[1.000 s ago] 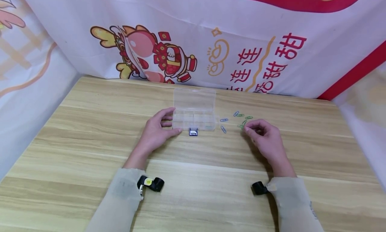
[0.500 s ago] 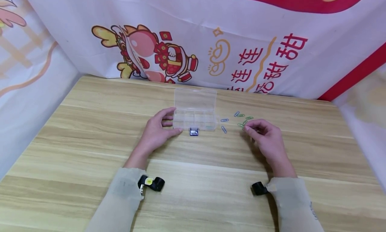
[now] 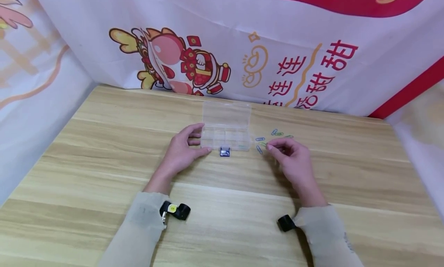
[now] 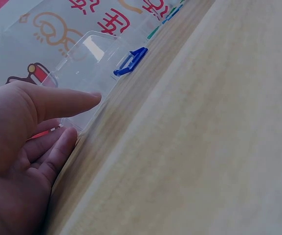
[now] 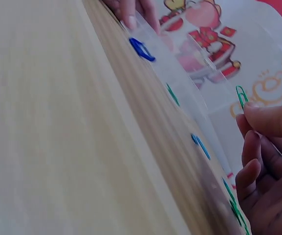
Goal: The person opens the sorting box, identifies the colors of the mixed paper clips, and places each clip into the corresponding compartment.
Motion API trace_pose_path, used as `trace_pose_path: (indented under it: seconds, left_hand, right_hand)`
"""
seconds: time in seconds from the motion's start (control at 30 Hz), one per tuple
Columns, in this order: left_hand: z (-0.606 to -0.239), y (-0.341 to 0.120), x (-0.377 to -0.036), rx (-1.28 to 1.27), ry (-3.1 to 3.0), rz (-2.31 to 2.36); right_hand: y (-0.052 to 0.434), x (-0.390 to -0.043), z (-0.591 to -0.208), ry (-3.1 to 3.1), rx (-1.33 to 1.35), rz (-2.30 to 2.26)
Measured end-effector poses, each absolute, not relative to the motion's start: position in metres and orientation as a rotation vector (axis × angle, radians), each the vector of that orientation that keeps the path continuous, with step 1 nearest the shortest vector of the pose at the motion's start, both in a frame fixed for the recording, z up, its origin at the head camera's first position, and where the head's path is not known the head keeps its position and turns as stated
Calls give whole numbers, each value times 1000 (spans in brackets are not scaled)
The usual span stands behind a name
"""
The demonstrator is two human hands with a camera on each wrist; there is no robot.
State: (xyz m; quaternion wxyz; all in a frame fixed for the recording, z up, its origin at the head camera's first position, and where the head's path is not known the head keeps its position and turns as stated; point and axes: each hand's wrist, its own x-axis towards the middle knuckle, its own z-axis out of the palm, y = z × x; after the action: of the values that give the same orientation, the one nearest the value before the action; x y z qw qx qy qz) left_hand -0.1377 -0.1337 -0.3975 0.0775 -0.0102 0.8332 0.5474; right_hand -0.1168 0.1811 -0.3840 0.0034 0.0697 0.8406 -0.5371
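Observation:
A clear plastic compartment box (image 3: 225,139) stands on the wooden table with its lid (image 3: 227,113) raised at the back. My left hand (image 3: 180,149) holds the box by its left end, thumb at the front corner and fingers along the side. A blue latch (image 3: 224,151) sticks out at the box's front. Inside the front right compartment lies a green paper clip (image 5: 172,94). Between thumb and index finger, my right hand (image 3: 293,159) pinches another green paper clip (image 5: 241,95), raised to the right of the box.
Two blue paper clips (image 3: 259,150) lie just right of the box. Farther right are one more blue paper clip (image 3: 274,131) and some green paper clips (image 5: 236,210), partly behind my right hand. A printed cloth (image 3: 138,12) hangs along the table's back edge.
My right hand has picked a green paper clip up off the table and moved left with it toward the box. The left hand keeps its hold on the box.

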Motion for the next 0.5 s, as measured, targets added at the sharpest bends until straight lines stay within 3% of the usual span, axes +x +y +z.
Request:
trace_pose_path:
  seconds: [0.5]
  left_hand:
    - [-399,-135,-138,-11,2501,1652]
  right_hand:
    - [137,-130,-385,2774,146,-1564]
